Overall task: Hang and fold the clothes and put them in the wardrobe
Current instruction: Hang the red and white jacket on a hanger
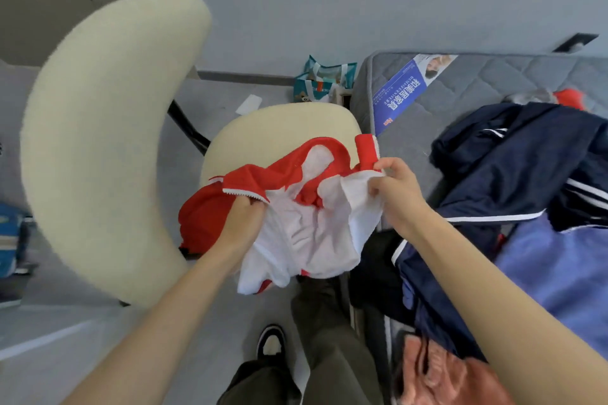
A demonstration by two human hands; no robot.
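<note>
At right, a bare grey bed (460, 92) carries the unsorted pile (513, 168): navy pieces with white stripes on top, a blue piece (559, 266) below them, a pink piece (437, 375) nearest the camera. At left stands a cream chair (108, 128), its seat close to the corner of the bed. Between the two, held in the air over the front edge of the seat, is the red-and-white garment (306, 223), the piece being worked. It is bunched, much white cloth showing, with red edges trimmed in white along the top.

Left hand (243, 223): fingers curled into the cloth just under the trimmed red edge, gripping it. Right hand (398, 194): thumb and fingers pinching a fold of white cloth beside a short red band.

The step appears to be opening the garment out to find its shape before folding. To do it well, each hand should work along the edge to a matching point, both shoulders or both hem corners, so the cloth hangs square. The white showing suggests it may be inside out; that is worth checking first. Light cloth like this sags and twists, so a gentle pull between the hands helps. The chair seat looks like the nearest flat surface for laying it down. With the pile this large, the task seems at an early stage.
</note>
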